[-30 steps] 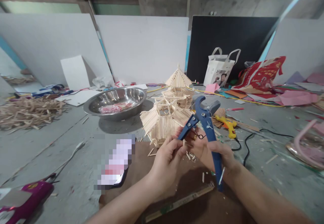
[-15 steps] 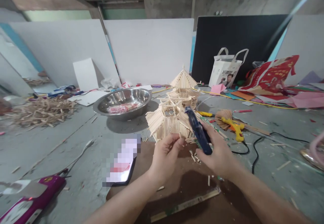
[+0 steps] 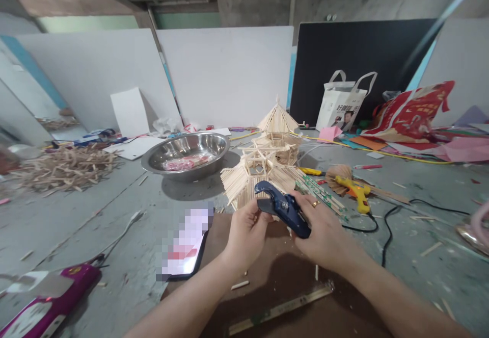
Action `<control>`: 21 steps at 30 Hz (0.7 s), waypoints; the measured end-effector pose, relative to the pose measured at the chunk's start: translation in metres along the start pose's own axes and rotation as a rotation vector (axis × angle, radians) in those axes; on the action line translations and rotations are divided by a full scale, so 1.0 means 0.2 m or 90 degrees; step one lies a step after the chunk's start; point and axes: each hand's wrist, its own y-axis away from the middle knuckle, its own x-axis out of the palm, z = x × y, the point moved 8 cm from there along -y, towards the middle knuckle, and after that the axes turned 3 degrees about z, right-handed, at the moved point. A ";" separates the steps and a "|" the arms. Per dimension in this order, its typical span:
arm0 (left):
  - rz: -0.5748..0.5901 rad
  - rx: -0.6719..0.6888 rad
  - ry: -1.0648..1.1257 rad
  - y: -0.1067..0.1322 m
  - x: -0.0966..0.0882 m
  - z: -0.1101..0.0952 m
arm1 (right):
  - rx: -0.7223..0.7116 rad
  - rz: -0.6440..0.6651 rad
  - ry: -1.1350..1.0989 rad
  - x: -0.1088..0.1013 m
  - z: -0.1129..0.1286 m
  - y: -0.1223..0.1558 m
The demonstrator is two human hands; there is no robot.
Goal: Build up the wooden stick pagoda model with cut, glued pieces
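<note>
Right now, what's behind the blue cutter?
The stick roof slopes behind the blue cutter, visible above it and to its left. The patch directly behind the cutter is covered; the left hand hides some of the roof's lower edge too.

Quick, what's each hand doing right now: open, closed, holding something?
Left hand: closed in a pinch; anything held can't be made out.
Right hand: closed, holding the blue pipe cutter.
</note>
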 end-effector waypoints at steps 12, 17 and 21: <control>0.007 0.072 -0.180 0.00 -0.02 -0.04 | -0.014 0.003 0.021 0.00 0.00 0.00; 0.023 0.097 -0.215 0.00 -0.02 -0.08 | -0.017 0.008 0.026 0.00 0.00 0.00; 0.051 0.093 -0.210 -0.01 -0.01 -0.09 | -0.022 0.014 0.033 0.00 0.00 0.00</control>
